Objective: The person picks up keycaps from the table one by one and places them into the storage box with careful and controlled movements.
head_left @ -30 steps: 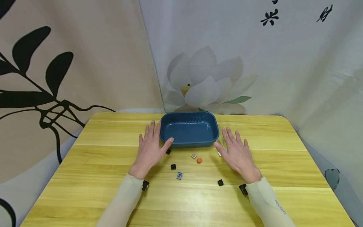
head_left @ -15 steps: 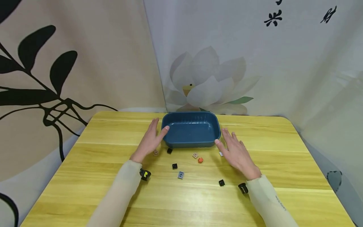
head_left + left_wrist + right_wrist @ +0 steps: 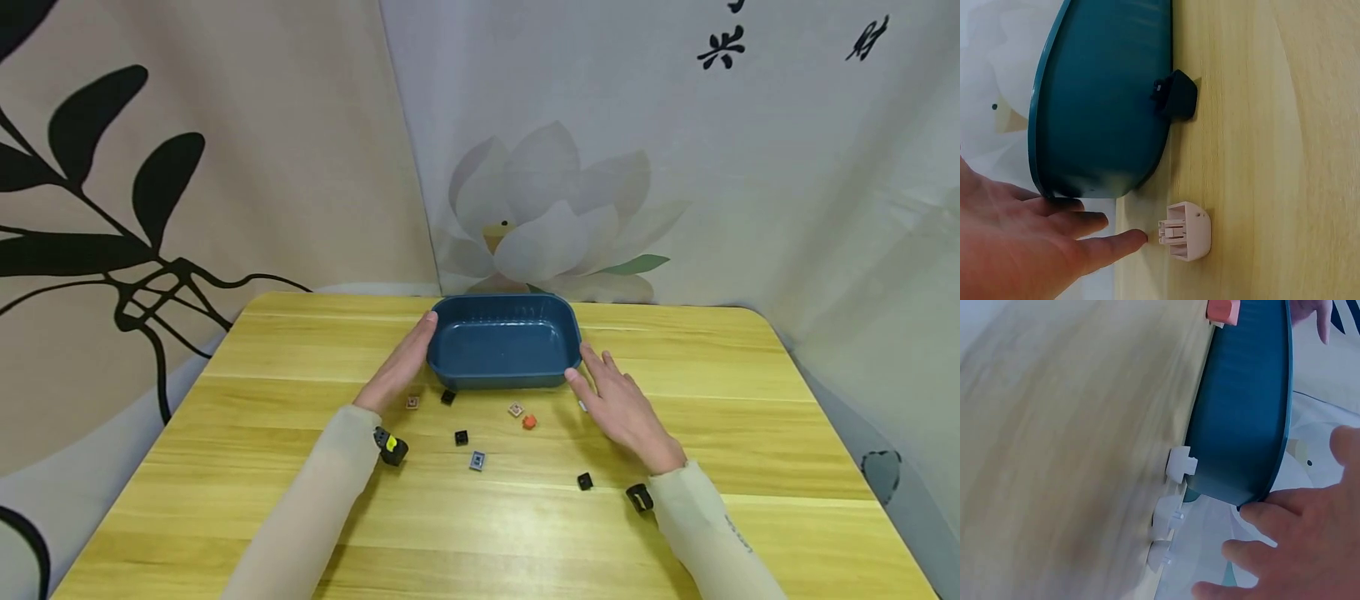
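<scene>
A dark blue rectangular basin stands at the back middle of the table. My left hand lies along its left side, fingers straight and fingertips right at the rim; the thumb is hidden in the head view. At the right end, my right hand has its fingertips at the basin's edge and its thumb near the front right corner. A pink keycap lies upturned just beyond the left fingers. One black keycap sits against the front wall. White keycaps are near the right hand.
On the wooden table, more keycaps lie before the basin: an orange one, a beige one, a blue-grey one, a black one and another black one. A printed curtain hangs behind.
My left hand has turned from palm-down to edge-on and come against the basin's left side, uncovering the pink keycap. The right hand has shifted slightly inward to the basin's right edge.
</scene>
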`<state>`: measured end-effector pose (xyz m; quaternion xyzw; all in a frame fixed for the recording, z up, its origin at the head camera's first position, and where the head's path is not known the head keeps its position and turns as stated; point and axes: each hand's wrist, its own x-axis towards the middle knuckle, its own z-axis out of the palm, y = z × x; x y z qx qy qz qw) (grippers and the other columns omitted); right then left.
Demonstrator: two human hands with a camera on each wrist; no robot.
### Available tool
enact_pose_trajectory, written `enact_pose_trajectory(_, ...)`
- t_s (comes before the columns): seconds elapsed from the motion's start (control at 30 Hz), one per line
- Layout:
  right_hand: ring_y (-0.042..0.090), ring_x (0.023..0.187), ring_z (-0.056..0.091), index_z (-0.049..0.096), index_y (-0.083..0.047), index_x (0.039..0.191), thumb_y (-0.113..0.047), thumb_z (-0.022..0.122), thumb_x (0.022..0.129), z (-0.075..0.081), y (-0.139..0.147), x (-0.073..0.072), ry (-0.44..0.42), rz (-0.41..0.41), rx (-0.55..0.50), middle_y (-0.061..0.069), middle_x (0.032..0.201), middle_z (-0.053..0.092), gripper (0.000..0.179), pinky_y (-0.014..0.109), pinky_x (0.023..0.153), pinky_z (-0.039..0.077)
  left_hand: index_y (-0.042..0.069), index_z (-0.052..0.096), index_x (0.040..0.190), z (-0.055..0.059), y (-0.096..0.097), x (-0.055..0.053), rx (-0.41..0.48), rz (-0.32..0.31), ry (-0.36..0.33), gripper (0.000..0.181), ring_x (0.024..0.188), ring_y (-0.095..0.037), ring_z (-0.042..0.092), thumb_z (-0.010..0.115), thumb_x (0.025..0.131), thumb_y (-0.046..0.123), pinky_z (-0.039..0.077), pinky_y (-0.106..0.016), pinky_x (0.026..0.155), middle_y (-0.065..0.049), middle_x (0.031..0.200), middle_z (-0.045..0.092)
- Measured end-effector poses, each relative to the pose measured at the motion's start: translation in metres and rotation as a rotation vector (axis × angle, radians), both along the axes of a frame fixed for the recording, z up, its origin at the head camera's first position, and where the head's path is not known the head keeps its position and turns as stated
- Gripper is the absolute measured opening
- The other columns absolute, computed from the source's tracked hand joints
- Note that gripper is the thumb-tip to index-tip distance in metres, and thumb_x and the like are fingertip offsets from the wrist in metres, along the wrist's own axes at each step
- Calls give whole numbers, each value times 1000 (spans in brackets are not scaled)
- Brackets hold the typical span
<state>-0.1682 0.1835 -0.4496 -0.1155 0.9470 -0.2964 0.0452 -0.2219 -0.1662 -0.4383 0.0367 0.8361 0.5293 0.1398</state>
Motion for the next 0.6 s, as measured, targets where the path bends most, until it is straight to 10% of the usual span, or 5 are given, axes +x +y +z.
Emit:
enact_pose_trajectory(0.2, 44, 156, 15, 24, -4, 165, -60, 26, 110, 1, 2, 2, 19, -3, 14, 18, 167, 28, 78, 73, 117, 14, 18, 5, 168, -2, 2, 2, -7, -5, 10, 94, 159, -24, 2, 14, 98, 81, 5, -52, 126, -2, 174, 3)
enact_pose_trajectory(0.6, 47, 155, 16, 24, -4, 165, -60, 29, 109, 8, 28, 7, 35, -47, 23, 17, 169, 26, 79, 73, 117, 13, 6, -7, 165, -15, 3, -2, -286, -39, 199, 92, 158, -36, 6, 26, 106, 68, 10, -53, 126, -16, 173, -2)
